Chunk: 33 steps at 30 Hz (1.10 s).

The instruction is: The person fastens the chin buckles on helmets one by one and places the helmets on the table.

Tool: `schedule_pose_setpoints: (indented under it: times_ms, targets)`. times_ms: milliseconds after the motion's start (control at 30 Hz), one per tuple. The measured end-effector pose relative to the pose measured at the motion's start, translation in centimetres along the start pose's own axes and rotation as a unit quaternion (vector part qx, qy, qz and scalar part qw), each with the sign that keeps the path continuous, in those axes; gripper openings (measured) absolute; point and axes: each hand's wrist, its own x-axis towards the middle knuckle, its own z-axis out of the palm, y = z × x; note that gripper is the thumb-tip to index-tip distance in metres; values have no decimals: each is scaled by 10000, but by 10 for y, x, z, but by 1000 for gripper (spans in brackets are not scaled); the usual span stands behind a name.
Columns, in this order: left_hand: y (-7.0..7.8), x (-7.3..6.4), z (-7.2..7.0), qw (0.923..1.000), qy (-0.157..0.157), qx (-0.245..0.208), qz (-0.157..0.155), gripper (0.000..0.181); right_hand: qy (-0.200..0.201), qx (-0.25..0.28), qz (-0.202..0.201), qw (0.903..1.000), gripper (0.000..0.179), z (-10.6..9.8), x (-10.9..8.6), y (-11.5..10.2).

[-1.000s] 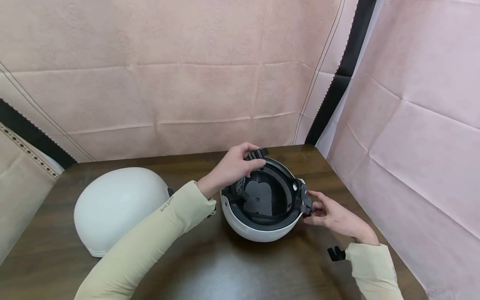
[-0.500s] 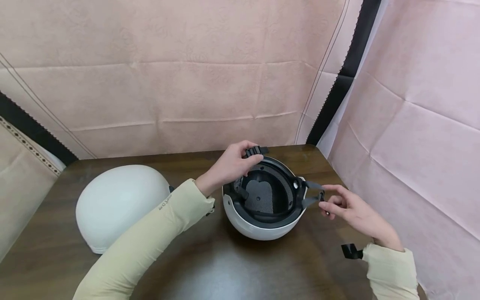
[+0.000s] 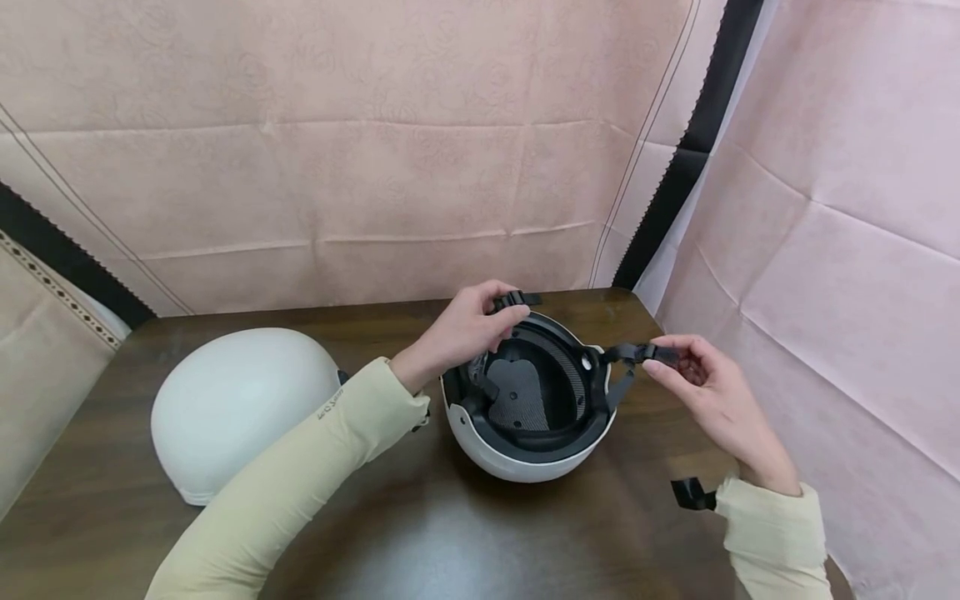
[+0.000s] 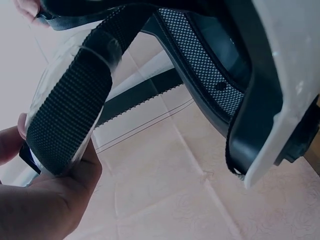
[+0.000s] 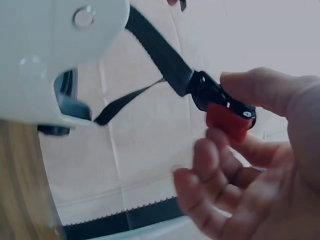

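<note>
An upturned white helmet stands on the table, its black padded inside facing up. My left hand reaches over its far left rim and grips one end of the chin strap, a black woven strap in a clear plastic sleeve. To the right of the helmet, my right hand pinches the black buckle on the other strap between thumb and fingers. A red tab shows on this buckle in the right wrist view. That strap runs taut from the helmet's side to the buckle.
A second white helmet sits dome up on the left of the brown table, beside my left forearm. Pink cloth walls stand behind the table and along its right side. A black tab sticks out from my right sleeve.
My right hand has moved from the helmet's right edge out to the right, drawing the strap and buckle outward, then slightly upward. The left hand has stayed nearly in place.
</note>
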Motion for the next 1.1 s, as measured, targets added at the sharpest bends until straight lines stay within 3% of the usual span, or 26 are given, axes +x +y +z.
schedule_pose_setpoints:
  times_ms: [200, 400, 633, 800, 1100]
  targets:
    - [1, -2, 1, 9998, -191, -30, 89, 26, 409, 265, -552, 9973, 32, 13, 8, -15]
    - [2, -4, 3, 9989, -420, 116, 182, 28, 218, 486, -1152, 9919, 32, 25, 12, -44]
    - [4, -8, 4, 9961, -641, 424, 433, 27, 60, 333, -1020, 9942, 31, 33, 15, -55]
    - [3, -9, 6, 9918, -744, 786, 677, 28, 43, 56, -1300, 9915, 32, 41, 20, -55]
    - [3, -8, 9, 9861, -901, 1134, 812, 31, -319, -276, -1041, 9937, 36, 54, 30, -29]
